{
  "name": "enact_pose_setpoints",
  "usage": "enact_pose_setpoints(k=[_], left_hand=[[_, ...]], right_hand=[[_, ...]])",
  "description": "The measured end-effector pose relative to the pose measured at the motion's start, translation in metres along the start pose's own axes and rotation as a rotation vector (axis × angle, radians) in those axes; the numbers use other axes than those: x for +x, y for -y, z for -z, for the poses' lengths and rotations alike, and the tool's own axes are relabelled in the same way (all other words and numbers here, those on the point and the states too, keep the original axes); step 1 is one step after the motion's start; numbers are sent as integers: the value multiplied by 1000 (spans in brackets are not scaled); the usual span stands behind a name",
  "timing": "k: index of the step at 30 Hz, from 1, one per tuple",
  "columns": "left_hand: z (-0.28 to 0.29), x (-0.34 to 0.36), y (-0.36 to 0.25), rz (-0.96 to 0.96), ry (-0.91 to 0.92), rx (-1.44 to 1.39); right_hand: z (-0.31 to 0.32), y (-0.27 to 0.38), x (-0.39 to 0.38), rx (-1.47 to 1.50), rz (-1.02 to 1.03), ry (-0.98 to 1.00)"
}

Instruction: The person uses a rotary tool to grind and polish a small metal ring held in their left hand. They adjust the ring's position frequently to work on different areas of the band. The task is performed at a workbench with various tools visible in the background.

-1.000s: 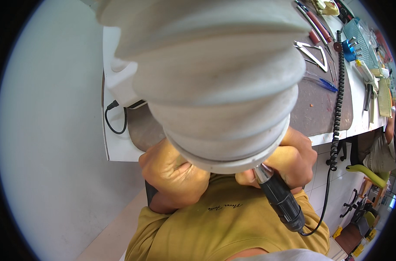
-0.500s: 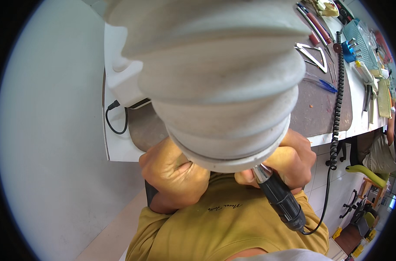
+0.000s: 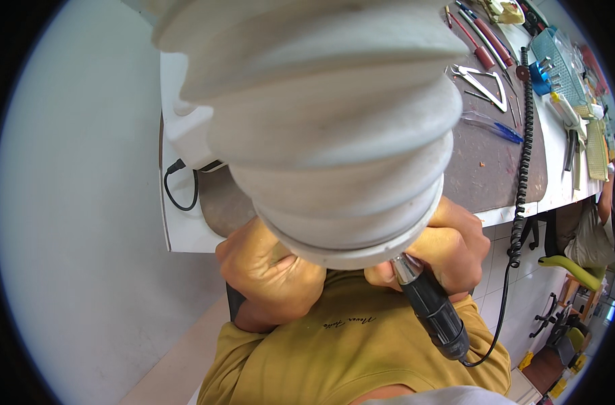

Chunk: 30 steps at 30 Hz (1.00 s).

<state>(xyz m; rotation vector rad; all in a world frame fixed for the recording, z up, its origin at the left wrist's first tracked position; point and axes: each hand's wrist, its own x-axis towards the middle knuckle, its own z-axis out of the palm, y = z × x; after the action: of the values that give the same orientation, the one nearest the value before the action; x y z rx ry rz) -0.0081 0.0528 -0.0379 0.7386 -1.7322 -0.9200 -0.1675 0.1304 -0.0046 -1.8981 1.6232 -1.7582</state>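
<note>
A large white ridged hose [image 3: 334, 135] with a round rim hangs close in front, covering the middle of the view and the fingertips of both hands. Below its rim on the right, my right hand [image 3: 454, 244] is closed around the metal front of a black rotary handpiece [image 3: 434, 314], whose cable leaves its rear end. My left hand [image 3: 270, 270] is curled shut under the rim's left side. Whatever its fingers hold is hidden behind the hose. Both hands are close together in front of my yellow shirt [image 3: 361, 344].
On the brown mat [image 3: 483, 182] to the right lie a white caliper [image 3: 486, 88], blue-ended tweezers [image 3: 503, 129] and several slim tools. A coiled black cord [image 3: 523, 169] crosses the table edge. Farther right are a teal basket [image 3: 560, 57] and a seated person [image 3: 591, 236]. A white machine [image 3: 192, 138] stands left.
The hose appears shifted slightly left, uncovering more of the caliper and a red-handled tool. Both hands keep nearly the same place and grip; the handpiece's rear end has moved slightly left.
</note>
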Motion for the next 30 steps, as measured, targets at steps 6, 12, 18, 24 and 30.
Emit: enact_pose_setpoints(k=[6, 12, 18, 24, 30], left_hand=[[-4, 5, -5, -2, -83, 25], [-12, 5, -13, 91, -178, -21], [-19, 5, -17, 186, -226, -84], [-11, 2, -12, 156, -147, -24], [-11, 0, -12, 172, -171, -2]], right_hand=[[0, 0, 0, 12, 2, 3], [3, 0, 2, 9, 3, 35], [3, -1, 3, 15, 10, 33], [-2, -5, -1, 42, 12, -44], [3, -2, 1, 38, 1, 5]])
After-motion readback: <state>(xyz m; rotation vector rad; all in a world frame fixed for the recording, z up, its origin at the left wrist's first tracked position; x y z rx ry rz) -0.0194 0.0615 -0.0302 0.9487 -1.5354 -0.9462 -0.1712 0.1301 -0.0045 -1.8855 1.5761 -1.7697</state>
